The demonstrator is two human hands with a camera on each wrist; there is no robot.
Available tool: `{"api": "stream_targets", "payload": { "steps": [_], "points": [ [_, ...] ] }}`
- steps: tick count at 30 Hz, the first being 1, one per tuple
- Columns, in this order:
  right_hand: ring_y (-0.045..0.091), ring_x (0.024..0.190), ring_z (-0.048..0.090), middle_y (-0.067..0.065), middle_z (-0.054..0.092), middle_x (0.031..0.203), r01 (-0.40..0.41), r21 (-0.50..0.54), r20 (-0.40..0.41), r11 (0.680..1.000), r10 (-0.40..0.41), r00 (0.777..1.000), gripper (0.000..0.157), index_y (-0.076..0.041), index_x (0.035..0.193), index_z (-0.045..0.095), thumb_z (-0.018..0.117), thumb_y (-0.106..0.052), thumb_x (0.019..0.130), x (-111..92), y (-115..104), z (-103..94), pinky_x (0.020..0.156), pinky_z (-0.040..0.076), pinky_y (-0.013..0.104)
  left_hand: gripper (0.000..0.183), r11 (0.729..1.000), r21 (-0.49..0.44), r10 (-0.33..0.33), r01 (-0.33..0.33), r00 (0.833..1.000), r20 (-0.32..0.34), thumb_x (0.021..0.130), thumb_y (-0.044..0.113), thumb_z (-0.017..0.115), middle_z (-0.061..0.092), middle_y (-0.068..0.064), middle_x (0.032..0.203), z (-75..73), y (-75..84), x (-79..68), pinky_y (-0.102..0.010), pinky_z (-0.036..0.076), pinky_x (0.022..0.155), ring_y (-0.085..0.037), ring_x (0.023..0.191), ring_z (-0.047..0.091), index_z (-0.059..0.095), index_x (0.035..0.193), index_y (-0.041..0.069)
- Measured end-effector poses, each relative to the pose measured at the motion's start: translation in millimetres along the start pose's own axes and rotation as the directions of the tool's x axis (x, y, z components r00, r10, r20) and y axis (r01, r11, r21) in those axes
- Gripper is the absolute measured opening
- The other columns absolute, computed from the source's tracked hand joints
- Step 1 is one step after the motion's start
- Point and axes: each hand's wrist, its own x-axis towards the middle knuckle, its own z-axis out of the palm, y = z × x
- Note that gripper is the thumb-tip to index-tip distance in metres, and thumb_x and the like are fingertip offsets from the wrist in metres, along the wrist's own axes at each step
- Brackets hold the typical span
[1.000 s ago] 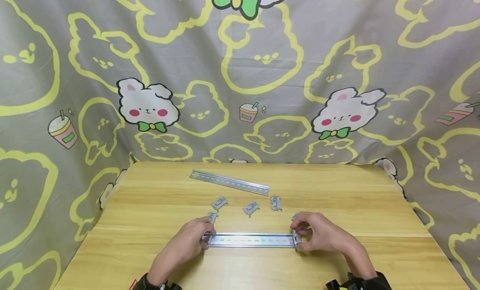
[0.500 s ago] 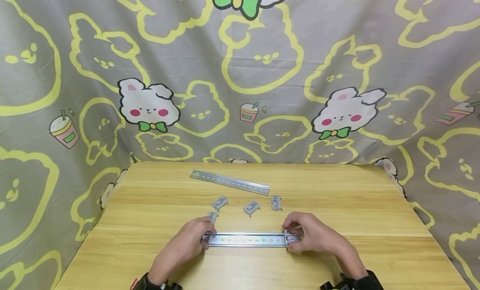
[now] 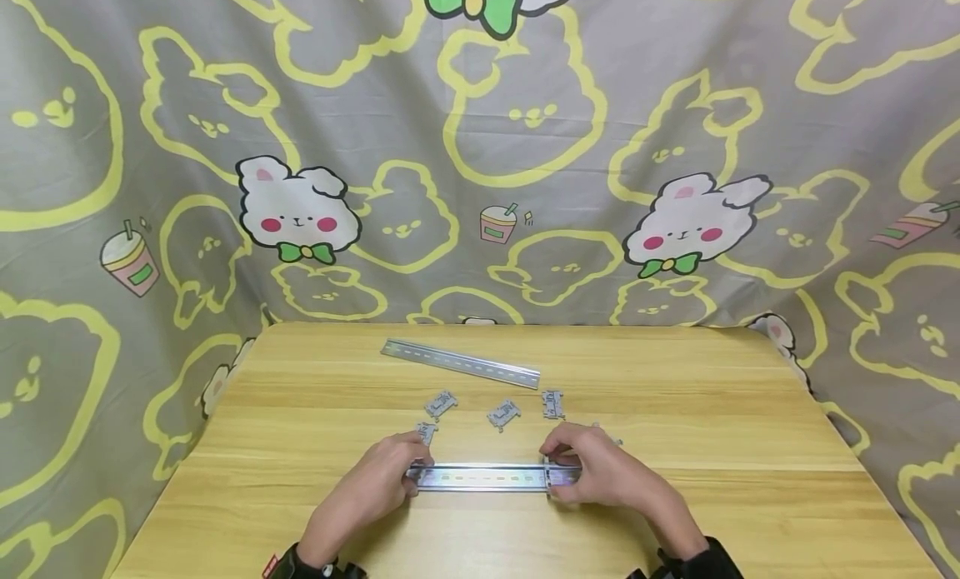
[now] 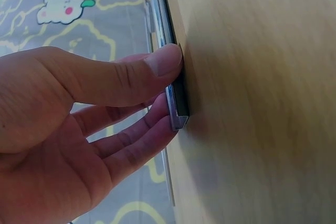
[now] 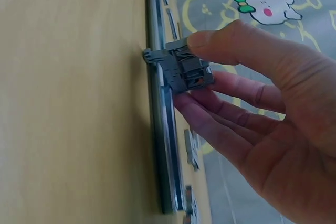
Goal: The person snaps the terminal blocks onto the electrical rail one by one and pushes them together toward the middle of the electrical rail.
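A slotted metal DIN rail (image 3: pixel 483 478) lies crosswise near the front of the table. My left hand (image 3: pixel 386 472) grips its left end, thumb on the near edge and fingers on the far side; the left wrist view shows this rail end (image 4: pixel 178 121) up close. Farther along the rail, my right hand (image 3: pixel 596 471) pinches a grey DIN rail terminal block (image 5: pixel 184 69) between thumb and fingers. The block stands across the rail, seated on it as far as I can see. In the head view my fingers hide most of that block.
Behind the rail lie several loose grey terminal blocks (image 3: pixel 503 414), one partly hidden by each hand. A second DIN rail (image 3: pixel 459 364) rests at an angle farther back on the wooden table (image 3: pixel 675 379). A patterned curtain (image 3: pixel 555 146) hangs beyond the table's rear edge.
My right hand has moved left along the rail with the terminal block, baring more of the rail's right part and a loose block behind. My left hand stays at the left end.
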Motion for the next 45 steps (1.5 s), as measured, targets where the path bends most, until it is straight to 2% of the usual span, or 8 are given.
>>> {"api": "stream_targets", "payload": {
  "steps": [11, 20, 26, 31, 39, 45],
  "points": [
    [0.016, 0.1, 0.068, 0.005, 0.069, 0.108, 0.045, -0.048, -0.051, 0.998, -0.047, 0.998, 0.042, -0.003, 0.112, 0.069, 0.088, -0.009, 0.075, 10.7, -10.0, 19.2, 0.088, 0.059, 0.029, 0.033, 0.999, -0.019, -0.025, 0.025, 1.0, 0.015, 0.065, -0.012, 0.084, 0.068, 0.0, 0.095, 0.0, 1.5, -0.8, -0.04, 0.061, 0.083, -0.026, 0.093, 0.069, 0.076, 0.093, 0.006],
    [0.017, 0.101, 0.068, 0.008, 0.07, 0.11, 0.034, -0.001, -0.077, 0.999, -0.034, 0.996, 0.046, -0.001, 0.114, 0.068, 0.088, -0.006, 0.073, 18.7, -16.9, 31.7, 0.088, 0.059, 0.028, 0.034, 0.999, -0.017, -0.028, 0.028, 1.0, 0.012, 0.065, -0.012, 0.084, 0.068, 0.0, 0.095, -0.4, 1.2, -0.3, -0.041, 0.061, 0.083, -0.026, 0.093, 0.069, 0.076, 0.092, 0.006],
    [0.018, 0.103, 0.068, 0.007, 0.07, 0.112, 0.06, -0.008, -0.081, 0.998, -0.06, 0.995, 0.045, -0.002, 0.115, 0.068, 0.087, -0.007, 0.075, 25.2, -20.1, 39.6, 0.09, 0.058, 0.028, 0.034, 0.999, -0.023, -0.032, 0.032, 0.999, 0.012, 0.064, -0.012, 0.084, 0.067, 0.001, 0.095, -1.0, 1.8, -0.6, -0.04, 0.061, 0.083, -0.025, 0.092, 0.069, 0.076, 0.092, 0.006],
    [0.017, 0.104, 0.068, 0.008, 0.07, 0.113, 0.074, -0.032, -0.088, 0.997, -0.077, 0.993, 0.045, -0.002, 0.116, 0.068, 0.087, -0.008, 0.075, 29.2, -22.9, 44.1, 0.092, 0.057, 0.027, 0.034, 0.999, -0.026, -0.034, 0.034, 0.999, 0.018, 0.065, -0.012, 0.084, 0.067, 0.001, 0.095, -0.8, 1.7, -0.8, -0.04, 0.061, 0.082, -0.025, 0.092, 0.069, 0.076, 0.092, 0.006],
    [0.013, 0.103, 0.067, 0.004, 0.07, 0.114, 0.037, -0.041, -0.081, 0.998, -0.04, 0.996, 0.046, -0.004, 0.115, 0.069, 0.089, -0.011, 0.074, 34.6, -25.3, 47.3, 0.089, 0.058, 0.026, 0.034, 1.0, -0.015, -0.024, 0.024, 1.0, 0.017, 0.064, -0.012, 0.083, 0.067, 0.001, 0.094, -0.8, 1.9, -0.8, -0.04, 0.061, 0.082, -0.024, 0.09, 0.068, 0.076, 0.092, 0.007],
    [0.012, 0.102, 0.066, 0.005, 0.07, 0.114, 0.05, -0.043, -0.075, 0.998, -0.053, 0.996, 0.045, -0.004, 0.115, 0.069, 0.089, -0.012, 0.075, 39.1, -27.6, 49.2, 0.088, 0.057, 0.025, 0.034, 0.999, -0.016, -0.028, 0.028, 0.999, 0.016, 0.065, -0.012, 0.083, 0.067, 0.001, 0.094, -0.6, 1.7, -0.4, -0.039, 0.061, 0.081, -0.024, 0.091, 0.069, 0.076, 0.092, 0.007]
  ]
}}
